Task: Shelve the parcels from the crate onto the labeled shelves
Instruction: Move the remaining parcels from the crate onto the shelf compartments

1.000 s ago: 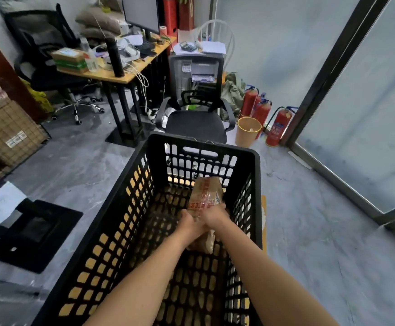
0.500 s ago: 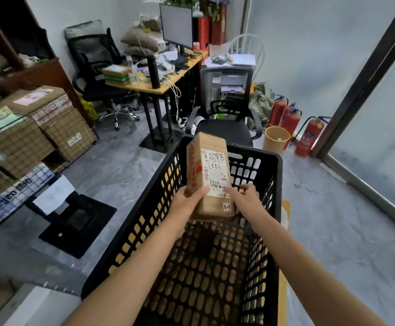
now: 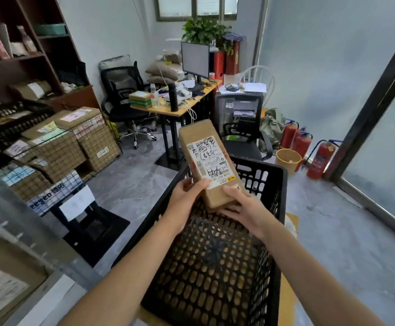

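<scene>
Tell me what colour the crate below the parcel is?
The crate is black, with slotted walls; the head view shows it best.
</scene>
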